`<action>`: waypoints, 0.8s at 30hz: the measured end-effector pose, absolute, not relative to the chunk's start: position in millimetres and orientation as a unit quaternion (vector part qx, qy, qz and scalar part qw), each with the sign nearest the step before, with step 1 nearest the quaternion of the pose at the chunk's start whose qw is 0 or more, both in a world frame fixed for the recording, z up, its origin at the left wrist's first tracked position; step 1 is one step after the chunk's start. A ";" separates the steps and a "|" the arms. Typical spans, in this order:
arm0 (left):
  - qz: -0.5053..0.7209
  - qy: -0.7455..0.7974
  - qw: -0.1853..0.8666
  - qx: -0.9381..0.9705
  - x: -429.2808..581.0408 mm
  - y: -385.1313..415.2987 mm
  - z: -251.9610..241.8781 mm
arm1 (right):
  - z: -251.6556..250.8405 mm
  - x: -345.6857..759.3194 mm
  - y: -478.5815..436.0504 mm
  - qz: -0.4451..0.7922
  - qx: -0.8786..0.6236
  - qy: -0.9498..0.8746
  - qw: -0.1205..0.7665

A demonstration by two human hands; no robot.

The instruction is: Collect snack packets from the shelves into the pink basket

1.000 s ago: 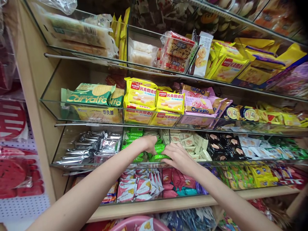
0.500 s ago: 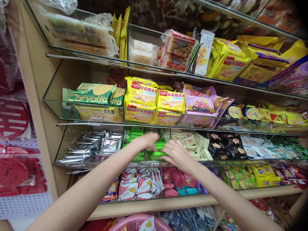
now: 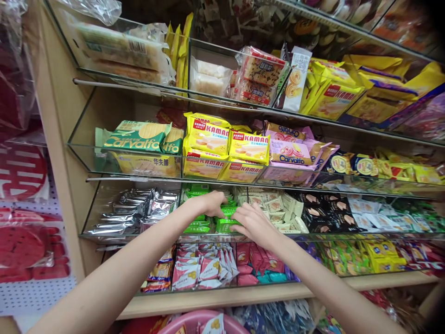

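Note:
Both hands are inside a clear-walled compartment of green snack packets point(image 3: 227, 226). My left hand point(image 3: 212, 203) reaches in from the left, its fingers bent down onto the packets at the back of the front stack. Beside it, my right hand point(image 3: 255, 224) presses its curled fingers against the right side of that same stack. A few bright green packets show between the two hands. Other green packets point(image 3: 197, 227) lie to the left, under my left wrist. Some fingertips are hidden behind the hands and packets.
Silver packets point(image 3: 127, 213) fill the compartment to the left, cream packets point(image 3: 278, 204) the one to the right. Yellow wafer packs point(image 3: 248, 147) sit on the shelf above. A clear front wall point(image 3: 208, 238) edges the shelf. Below stands a pink basin point(image 3: 174, 322).
My left hand has shifted slightly left over the green packets. My right hand stays against the stack. The view has moved a little, so the shelves appear slightly further right.

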State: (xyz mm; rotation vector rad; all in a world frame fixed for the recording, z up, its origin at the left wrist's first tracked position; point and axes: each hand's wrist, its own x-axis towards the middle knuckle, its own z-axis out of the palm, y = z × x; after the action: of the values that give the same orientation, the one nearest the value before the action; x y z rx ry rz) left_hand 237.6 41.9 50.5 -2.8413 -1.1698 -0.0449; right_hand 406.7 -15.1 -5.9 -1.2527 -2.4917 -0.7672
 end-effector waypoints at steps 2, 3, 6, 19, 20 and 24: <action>-0.035 -0.371 0.038 -0.927 234.8 40.1 49.7 | -5.1 407.0 -14.2 -0.278 -0.435 -0.846 0.133; -0.047 -0.365 0.040 -0.929 233.4 39.1 48.4 | -4.7 407.4 -13.6 -0.286 -0.439 -0.840 0.138; -0.075 -0.347 0.041 -0.934 229.9 36.8 42.0 | -4.5 408.9 -12.0 -0.300 -0.443 -0.831 0.151; -0.107 -0.321 0.054 -0.940 226.0 46.0 33.0 | -4.6 418.6 -8.0 -0.292 -0.432 -0.830 0.200; -0.107 -0.319 0.054 -0.940 226.1 45.5 32.0 | -5.7 419.1 -7.6 -0.290 -0.431 -0.830 0.205; -0.104 -0.323 0.058 -0.939 225.6 42.0 29.8 | -11.8 418.9 -12.7 -0.285 -0.427 -0.826 0.231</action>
State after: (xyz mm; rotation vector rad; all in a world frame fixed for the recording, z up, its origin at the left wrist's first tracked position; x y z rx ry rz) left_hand 225.6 42.0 29.8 -2.8452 -0.9789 -0.3165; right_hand 418.9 -12.7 -11.8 -1.1752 -2.2710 -0.7842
